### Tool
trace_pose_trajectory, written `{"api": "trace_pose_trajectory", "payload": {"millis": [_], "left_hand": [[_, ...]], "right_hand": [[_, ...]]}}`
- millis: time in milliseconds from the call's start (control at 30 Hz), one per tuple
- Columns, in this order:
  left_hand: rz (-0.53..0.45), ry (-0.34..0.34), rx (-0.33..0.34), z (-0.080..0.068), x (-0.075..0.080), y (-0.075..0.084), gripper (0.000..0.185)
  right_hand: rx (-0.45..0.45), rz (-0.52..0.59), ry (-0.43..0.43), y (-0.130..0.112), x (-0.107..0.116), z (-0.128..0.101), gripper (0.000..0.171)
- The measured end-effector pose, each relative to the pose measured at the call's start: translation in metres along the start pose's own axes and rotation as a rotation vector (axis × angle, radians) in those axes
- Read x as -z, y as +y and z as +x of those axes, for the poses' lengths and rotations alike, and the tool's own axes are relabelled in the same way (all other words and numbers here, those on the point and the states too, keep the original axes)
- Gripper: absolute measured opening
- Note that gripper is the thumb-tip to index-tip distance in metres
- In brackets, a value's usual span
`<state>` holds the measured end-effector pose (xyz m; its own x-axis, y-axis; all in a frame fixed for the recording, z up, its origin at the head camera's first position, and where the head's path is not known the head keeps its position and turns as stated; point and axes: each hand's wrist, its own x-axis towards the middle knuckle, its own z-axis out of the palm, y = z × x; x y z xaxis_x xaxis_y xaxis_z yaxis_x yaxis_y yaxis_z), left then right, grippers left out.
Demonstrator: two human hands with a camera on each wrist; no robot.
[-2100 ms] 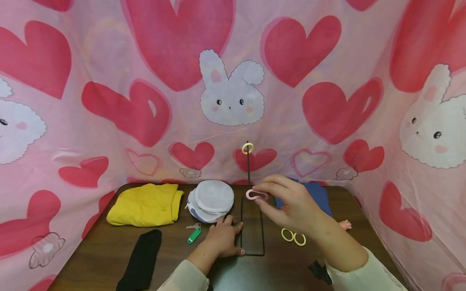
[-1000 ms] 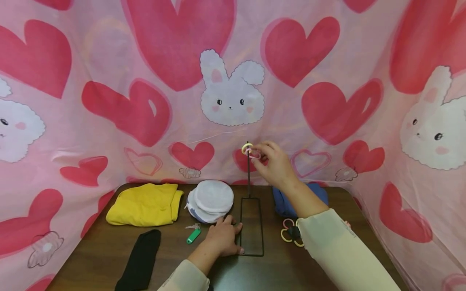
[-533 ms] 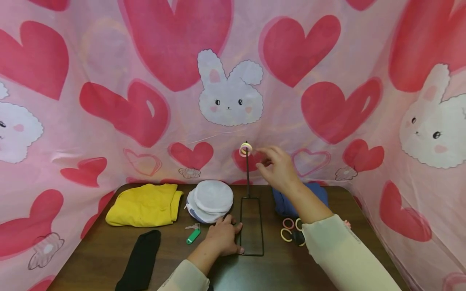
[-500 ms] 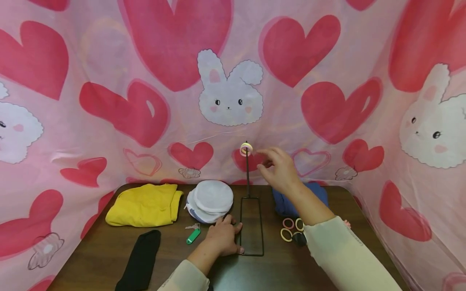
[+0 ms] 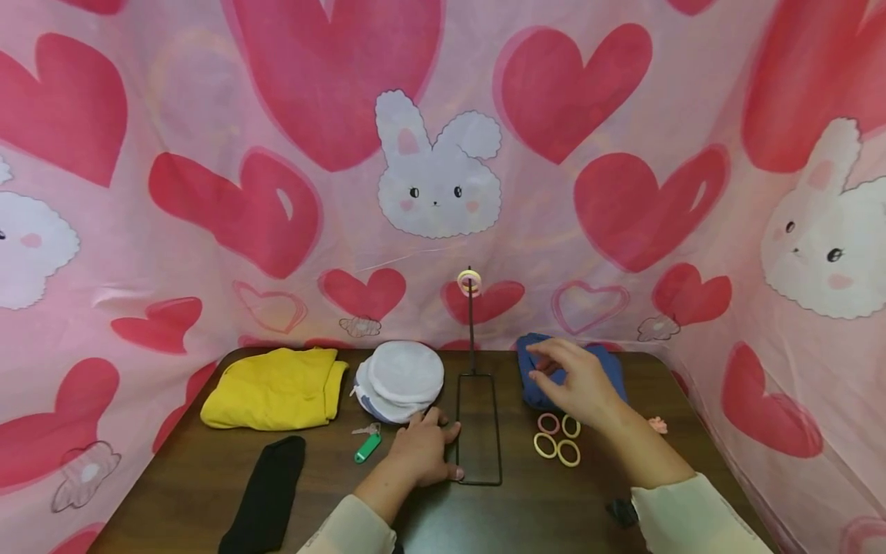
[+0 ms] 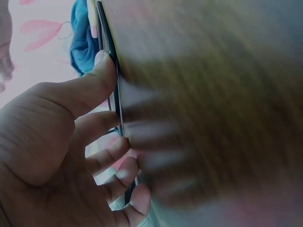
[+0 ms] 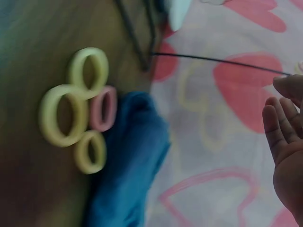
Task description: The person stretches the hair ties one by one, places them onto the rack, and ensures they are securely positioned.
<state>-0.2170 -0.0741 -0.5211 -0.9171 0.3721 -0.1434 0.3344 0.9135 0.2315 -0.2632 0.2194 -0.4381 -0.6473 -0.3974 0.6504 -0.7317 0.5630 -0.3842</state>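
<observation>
A black wire stand (image 5: 478, 431) rises from the table, with a yellow and a pink hair ring (image 5: 469, 282) hung at the top of its pole. My left hand (image 5: 432, 445) lies flat on the table and presses the stand's base, thumb (image 6: 100, 71) against the wire (image 6: 116, 97). My right hand (image 5: 544, 366) hovers with relaxed, empty fingers (image 7: 283, 137) over a blue cloth (image 5: 609, 368). Just in front of it lie a pink ring (image 5: 548, 423) and three yellow rings (image 5: 569, 453). The right wrist view shows the pink ring (image 7: 104, 108) and the yellow rings (image 7: 61, 114) beside the blue cloth (image 7: 127, 175).
A folded yellow cloth (image 5: 273, 388), a stack of white round pads (image 5: 405, 375), a green key tag (image 5: 369, 448) and a black sock (image 5: 270, 492) lie left of the stand. A small pink item (image 5: 657, 425) sits at the right. Pink heart fabric walls in the table.
My right hand lifted the pink ring onto the top of the stand, let go, and came down empty over the blue cloth. The left hand stayed put.
</observation>
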Motion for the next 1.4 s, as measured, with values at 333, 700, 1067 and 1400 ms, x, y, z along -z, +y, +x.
{"api": "trace_pose_trajectory", "payload": {"millis": [333, 700, 1067, 1400], "left_hand": [[0.001, -0.004, -0.012, -0.001, -0.001, 0.0, 0.082], [0.009, 0.012, -0.019, -0.002, -0.002, -0.001, 0.082], [-0.01, -0.001, -0.016, -0.002, 0.001, 0.0, 0.082], [-0.006, -0.003, -0.012, -0.003, 0.001, 0.002, 0.082]], "right_hand": [[-0.136, -0.079, -0.226, 0.03, 0.009, -0.05, 0.037], [-0.216, -0.099, -0.395, 0.06, 0.011, -0.083, 0.032], [-0.212, -0.146, -0.491, 0.073, 0.005, -0.085, 0.039], [-0.125, -0.17, -0.522, 0.075, 0.002, -0.085, 0.028]]}}
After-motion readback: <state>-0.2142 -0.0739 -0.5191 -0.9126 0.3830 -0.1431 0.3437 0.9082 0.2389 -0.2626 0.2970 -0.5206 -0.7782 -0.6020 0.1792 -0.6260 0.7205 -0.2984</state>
